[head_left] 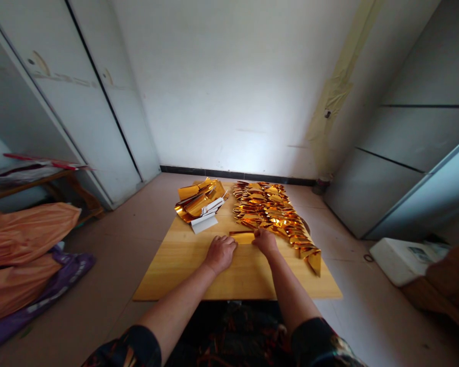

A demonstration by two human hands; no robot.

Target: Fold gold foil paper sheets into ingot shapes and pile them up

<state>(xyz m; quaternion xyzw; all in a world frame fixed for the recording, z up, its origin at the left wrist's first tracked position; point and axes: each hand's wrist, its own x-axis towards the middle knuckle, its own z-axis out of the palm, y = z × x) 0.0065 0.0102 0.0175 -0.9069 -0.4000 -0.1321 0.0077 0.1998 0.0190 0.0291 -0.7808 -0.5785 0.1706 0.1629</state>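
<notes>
While a gold paper strip (pixel 244 238) is lying on the counter (pixel 172 278) between both hands, the right hand (pixel 265 241) is gripping one end; the left hand (pixel 222 253) is resting at the other, its grip too hidden to tell. Folded gold pieces (pixel 265 204) are lying just beyond, loose gold sheets (pixel 202 199) leftward.

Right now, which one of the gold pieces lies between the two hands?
The narrow gold strip on the table, between the left hand and right hand; the others lie in the loose pile at left or folded rows at right.
</notes>
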